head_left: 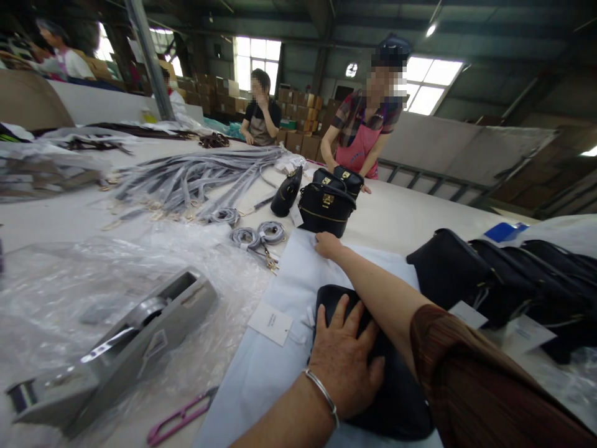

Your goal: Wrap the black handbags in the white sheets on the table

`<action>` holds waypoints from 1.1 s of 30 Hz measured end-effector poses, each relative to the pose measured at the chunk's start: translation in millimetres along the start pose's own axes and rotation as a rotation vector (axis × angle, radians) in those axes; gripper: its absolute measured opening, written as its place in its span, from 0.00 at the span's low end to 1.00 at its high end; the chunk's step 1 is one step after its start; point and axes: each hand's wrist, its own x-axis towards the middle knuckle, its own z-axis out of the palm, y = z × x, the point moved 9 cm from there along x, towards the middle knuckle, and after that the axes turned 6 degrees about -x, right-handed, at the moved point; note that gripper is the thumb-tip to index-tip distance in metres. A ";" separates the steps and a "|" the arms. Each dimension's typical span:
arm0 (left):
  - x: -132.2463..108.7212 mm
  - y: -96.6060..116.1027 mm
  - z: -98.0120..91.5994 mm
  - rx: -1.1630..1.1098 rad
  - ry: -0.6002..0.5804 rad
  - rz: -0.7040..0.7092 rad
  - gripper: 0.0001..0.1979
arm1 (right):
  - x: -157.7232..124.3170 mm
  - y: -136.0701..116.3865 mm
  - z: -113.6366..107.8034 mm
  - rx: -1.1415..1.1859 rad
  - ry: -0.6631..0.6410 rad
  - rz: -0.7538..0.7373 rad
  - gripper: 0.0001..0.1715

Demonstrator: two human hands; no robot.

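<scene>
A black handbag (396,398) lies flat on a pale blue sheet (252,386) in front of me. My left hand (345,361), with a silver bangle at the wrist, presses flat on the bag with its fingers spread. Crossing above it, my right arm reaches forward, and my right hand (329,246) is closed on the far edge of the sheet. A white tag (270,323) lies on the sheet left of the bag. Just beyond my right hand stands another black handbag (326,211) with a gold clasp.
A tape dispenser (140,348) and pink thread snips (181,417) lie at left, near clear plastic (186,249). Coiled straps (256,236) and wrapped straps (205,174) are farther back. Several black bags (466,267) line the right. A co-worker in a pink apron (357,146) stands across the table.
</scene>
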 end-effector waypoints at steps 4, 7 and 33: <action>-0.7 0.5 1.2 0.013 0.003 0.005 0.33 | -0.5 6.7 11.8 -0.091 -0.020 0.016 0.16; -1.4 1.2 1.6 0.010 -0.006 0.007 0.33 | -1.4 6.8 13.2 -0.114 0.000 0.014 0.18; -3.3 2.4 -6.7 -0.017 0.002 0.009 0.28 | -47.5 20.5 -38.6 0.019 0.168 -0.105 0.12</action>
